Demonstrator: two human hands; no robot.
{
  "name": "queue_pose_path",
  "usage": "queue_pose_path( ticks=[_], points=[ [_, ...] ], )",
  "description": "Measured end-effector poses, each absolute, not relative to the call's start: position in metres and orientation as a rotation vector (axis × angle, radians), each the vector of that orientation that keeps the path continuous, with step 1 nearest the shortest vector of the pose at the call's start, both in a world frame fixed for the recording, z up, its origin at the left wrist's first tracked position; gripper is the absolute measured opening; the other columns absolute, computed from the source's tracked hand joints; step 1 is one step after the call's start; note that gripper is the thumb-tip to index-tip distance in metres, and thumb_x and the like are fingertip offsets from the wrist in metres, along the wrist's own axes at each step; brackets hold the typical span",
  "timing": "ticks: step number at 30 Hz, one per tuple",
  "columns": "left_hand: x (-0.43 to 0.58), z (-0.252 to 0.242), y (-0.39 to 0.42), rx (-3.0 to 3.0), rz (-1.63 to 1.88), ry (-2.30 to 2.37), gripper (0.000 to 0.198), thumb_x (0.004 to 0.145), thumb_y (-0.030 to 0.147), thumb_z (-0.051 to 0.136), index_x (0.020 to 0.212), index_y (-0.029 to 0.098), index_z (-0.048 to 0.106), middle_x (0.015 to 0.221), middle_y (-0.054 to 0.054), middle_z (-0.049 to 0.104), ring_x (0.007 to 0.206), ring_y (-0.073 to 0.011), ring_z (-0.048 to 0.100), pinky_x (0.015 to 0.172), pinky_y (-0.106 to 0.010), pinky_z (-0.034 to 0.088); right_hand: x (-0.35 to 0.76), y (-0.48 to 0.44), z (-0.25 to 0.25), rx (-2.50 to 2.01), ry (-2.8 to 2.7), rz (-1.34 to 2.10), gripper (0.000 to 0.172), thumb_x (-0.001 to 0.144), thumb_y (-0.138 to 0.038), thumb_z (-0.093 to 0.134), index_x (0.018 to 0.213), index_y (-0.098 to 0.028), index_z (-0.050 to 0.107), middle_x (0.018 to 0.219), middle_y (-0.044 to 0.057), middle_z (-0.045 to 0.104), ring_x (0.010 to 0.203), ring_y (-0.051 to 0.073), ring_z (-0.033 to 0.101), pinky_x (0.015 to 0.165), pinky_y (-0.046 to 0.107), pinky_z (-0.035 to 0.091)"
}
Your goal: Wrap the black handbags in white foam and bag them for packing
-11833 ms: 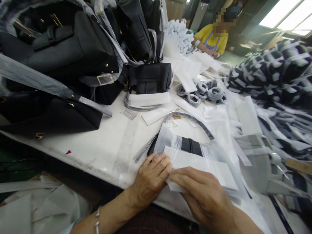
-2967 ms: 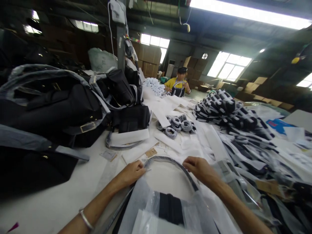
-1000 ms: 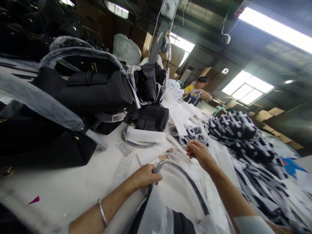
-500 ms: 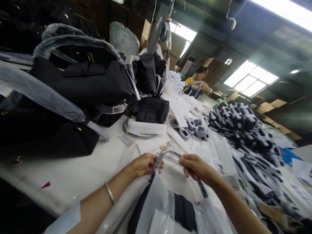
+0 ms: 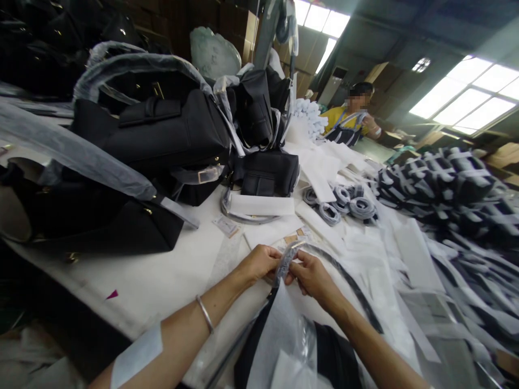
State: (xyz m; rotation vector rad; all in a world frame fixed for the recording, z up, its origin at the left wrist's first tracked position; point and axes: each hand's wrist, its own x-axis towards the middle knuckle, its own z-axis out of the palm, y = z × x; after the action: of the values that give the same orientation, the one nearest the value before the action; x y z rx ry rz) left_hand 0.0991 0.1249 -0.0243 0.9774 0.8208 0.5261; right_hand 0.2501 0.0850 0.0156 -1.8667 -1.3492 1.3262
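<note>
My left hand (image 5: 261, 262) and my right hand (image 5: 308, 274) meet over the white table (image 5: 174, 270), both pinched on the plastic-wrapped handle (image 5: 287, 259) of a black bag (image 5: 324, 354) that lies in clear plastic just below them. The dark handle arcs away to the right of my right hand. A silver bracelet (image 5: 205, 327) circles my left wrist. Small card tags (image 5: 295, 236) lie just beyond the hands.
Black handbags in plastic (image 5: 154, 135) are piled at the left and back. Coiled grey straps (image 5: 348, 205) and white foam sheets (image 5: 263, 205) lie mid-table. A heap of black-and-white wrapped pieces (image 5: 454, 189) fills the right. A person in yellow (image 5: 348, 116) works at the far end.
My right hand came back from the tags and closed in beside the left hand on the wrapped handle. The view tilted down and shifted slightly.
</note>
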Motion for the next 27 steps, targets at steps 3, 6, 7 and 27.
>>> queue_pose_path(
  ticks=[3,6,7,27],
  points=[
    [0.101,-0.027,0.125,1.05,0.532,0.902,0.029,0.066,0.041,0.074,0.066,0.013,0.065,0.051,0.002,0.057,0.044,-0.0088,0.046,0.046,-0.021,0.032,0.252,0.083,0.014,-1.877,-1.399,1.303,0.026,0.075,-0.045,0.053,0.082,-0.021,0.056,0.054,-0.003,0.065,0.029,0.006,0.037,0.029,0.018,0.024],
    [0.1,-0.03,0.126,1.128,0.523,0.948,0.021,0.065,0.032,0.07,0.06,0.014,0.061,0.048,0.003,0.054,0.044,-0.0094,0.046,0.045,-0.021,0.031,0.257,0.082,0.011,-1.897,-1.449,1.232,0.022,0.08,-0.043,0.05,0.083,-0.021,0.053,0.054,-0.003,0.066,0.03,0.007,0.04,0.031,0.018,0.026],
    [0.099,-0.03,0.126,1.145,0.52,0.957,0.018,0.064,0.03,0.069,0.059,0.015,0.06,0.048,0.004,0.053,0.045,-0.0097,0.047,0.045,-0.021,0.031,0.26,0.083,0.01,-1.903,-1.456,1.223,0.022,0.082,-0.043,0.05,0.083,-0.021,0.053,0.053,-0.003,0.065,0.03,0.007,0.041,0.032,0.018,0.026],
    [0.082,-0.012,0.132,0.925,0.694,0.796,0.032,0.064,0.047,0.063,0.061,0.019,0.048,0.058,0.004,0.05,0.059,-0.0114,0.048,0.064,-0.026,0.04,0.301,0.084,0.04,-1.734,-1.453,1.547,0.04,0.07,-0.046,0.08,0.096,-0.019,0.064,0.051,-0.01,0.045,0.043,0.007,0.035,0.044,0.02,0.023]
  ],
)
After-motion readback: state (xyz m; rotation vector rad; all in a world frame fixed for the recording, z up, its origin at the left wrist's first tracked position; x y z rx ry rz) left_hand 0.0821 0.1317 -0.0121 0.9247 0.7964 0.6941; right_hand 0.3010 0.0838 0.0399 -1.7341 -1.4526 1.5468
